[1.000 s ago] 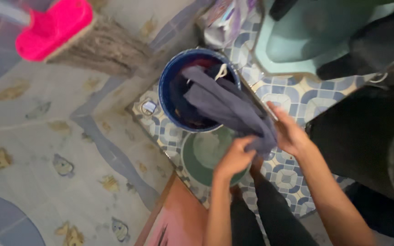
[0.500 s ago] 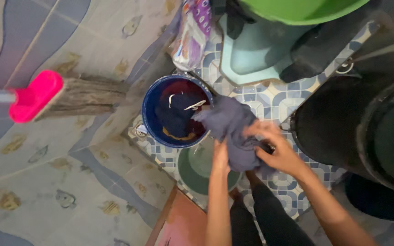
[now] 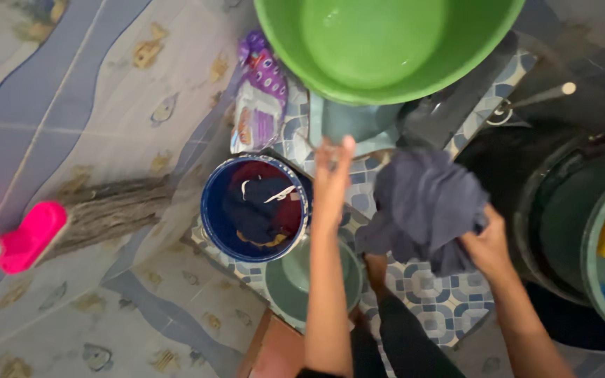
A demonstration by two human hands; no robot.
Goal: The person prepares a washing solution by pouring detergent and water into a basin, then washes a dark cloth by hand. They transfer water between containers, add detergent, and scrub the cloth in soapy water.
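Dark grey-blue cloth (image 3: 425,206), bunched and hanging in loose folds, is gripped at its lower right edge by the right hand (image 3: 488,245), whose fingers are closed into the fabric; held this way, by one gathered corner, the bulk of it dangles free above the patterned tile floor (image 3: 414,283) rather than lying on it. The left hand (image 3: 332,164) holds nothing: it is stretched out toward twelve o'clock with the fingers extended and loosely spread, its tips just below the rim of the large green basin (image 3: 386,42), which holds a shallow pool of water and sits tilted on a pale teal fixture (image 3: 348,122). At about nine o'clock from the cloth stands a blue bucket (image 3: 255,208) with dark, reddish and navy garments piled inside, close enough to be within arm's reach. Just below it, at seven o'clock from the cloth, a small grey-green bowl (image 3: 302,283) rests on the floor, partly hidden by the left forearm. A soft purple and white packet (image 3: 259,105) leans by the wall at eleven o'clock from the bucket. Farther out at nine o'clock lies a broom with a pink head (image 3: 33,236) and brown bristles. At three o'clock a large dark tub (image 3: 526,203) stands beside a teal bucket (image 3: 596,280) that holds something yellow.
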